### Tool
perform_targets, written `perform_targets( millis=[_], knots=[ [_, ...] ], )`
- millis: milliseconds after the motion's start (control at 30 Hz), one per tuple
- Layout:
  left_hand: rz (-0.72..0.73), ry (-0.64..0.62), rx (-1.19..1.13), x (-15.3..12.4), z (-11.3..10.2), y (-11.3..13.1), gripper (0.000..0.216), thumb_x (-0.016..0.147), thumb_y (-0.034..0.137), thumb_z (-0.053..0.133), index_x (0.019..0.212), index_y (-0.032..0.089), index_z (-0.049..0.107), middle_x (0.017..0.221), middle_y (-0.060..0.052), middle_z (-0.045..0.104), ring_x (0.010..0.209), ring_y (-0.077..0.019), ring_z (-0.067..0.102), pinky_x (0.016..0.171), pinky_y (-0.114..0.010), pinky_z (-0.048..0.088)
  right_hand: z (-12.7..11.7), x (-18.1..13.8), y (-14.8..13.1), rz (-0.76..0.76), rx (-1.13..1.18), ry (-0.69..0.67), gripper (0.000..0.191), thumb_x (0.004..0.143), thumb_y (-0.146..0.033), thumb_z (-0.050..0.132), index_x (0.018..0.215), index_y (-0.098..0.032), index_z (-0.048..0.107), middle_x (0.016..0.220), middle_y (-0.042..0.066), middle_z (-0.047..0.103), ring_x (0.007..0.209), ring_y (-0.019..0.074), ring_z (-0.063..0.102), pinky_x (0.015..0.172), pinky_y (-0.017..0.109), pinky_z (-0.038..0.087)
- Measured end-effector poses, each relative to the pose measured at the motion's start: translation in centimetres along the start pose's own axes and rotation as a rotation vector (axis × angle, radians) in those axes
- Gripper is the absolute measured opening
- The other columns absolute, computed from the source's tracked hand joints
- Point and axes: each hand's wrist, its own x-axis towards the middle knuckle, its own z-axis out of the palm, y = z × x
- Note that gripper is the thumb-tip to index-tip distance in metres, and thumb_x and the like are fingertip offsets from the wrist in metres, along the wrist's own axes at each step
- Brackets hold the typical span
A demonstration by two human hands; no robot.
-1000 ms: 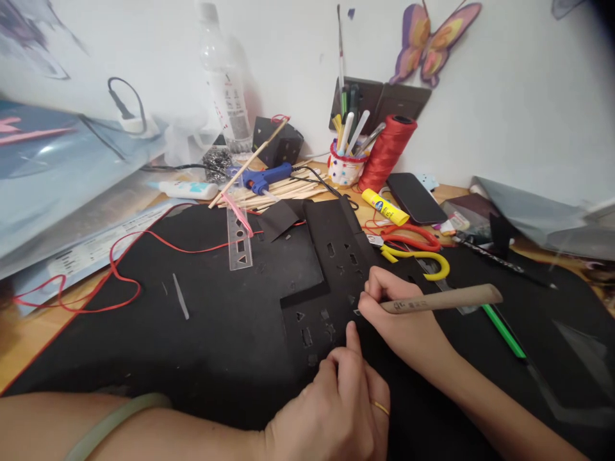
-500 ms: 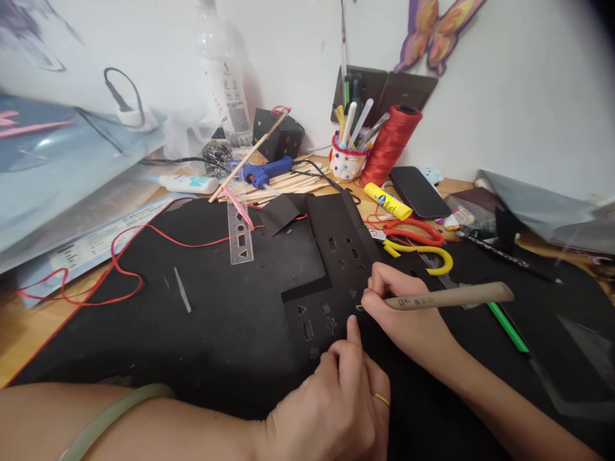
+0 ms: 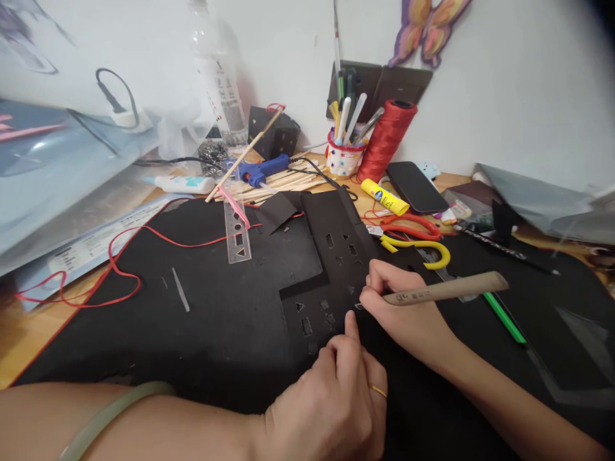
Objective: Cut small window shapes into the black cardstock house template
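My right hand grips a brown paper-wrapped craft knife, its tip down on a black foam sheet that has several small shapes cut out of it. My left hand rests curled on the same sheet just below the tip, with the index finger stretched out and pressing the sheet down. It wears a thin gold ring, and a pale green bangle sits on that forearm. The sheet lies on a larger black mat.
A clear shape-stencil ruler, red wire, blue glue gun, wooden sticks, pen cup, red thread spool, yellow glue stick, phone, red and yellow scissors and a green pencil crowd the desk.
Both hands stay where they were on the sheet. The knife handle has tilted up slightly, and the view has shifted a little.
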Motion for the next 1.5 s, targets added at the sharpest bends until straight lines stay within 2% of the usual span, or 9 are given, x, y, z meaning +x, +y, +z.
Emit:
perform_targets(
  millis=[800,1500],
  knots=[
    [0.020,-0.042,0.009,-0.06,-0.12,-0.04,0.030,0.079,0.008,0.035,0.096,-0.006,0.056,0.099,-0.031,0.057,0.059,-0.0193,0.059,0.041,-0.021,0.043,-0.06,-0.16,0.02,-0.020,0.020,-0.027,0.026,0.061,-0.008,0.043,0.052,-0.019,0.022,0.046,-0.007,0.026,0.045,0.0065,0.025,0.041,0.023,0.020],
    [0.008,-0.011,-0.006,-0.03,0.02,0.02,0.030,0.078,0.008,0.035,0.094,-0.006,0.057,0.096,-0.031,0.058,0.058,-0.0200,0.059,0.040,-0.021,0.042,-0.06,-0.27,0.06,-0.017,0.050,-0.035,0.027,0.061,-0.007,0.043,0.051,-0.019,0.021,0.046,-0.007,0.024,0.045,0.0068,0.024,0.042,0.024,0.019]
  ],
)
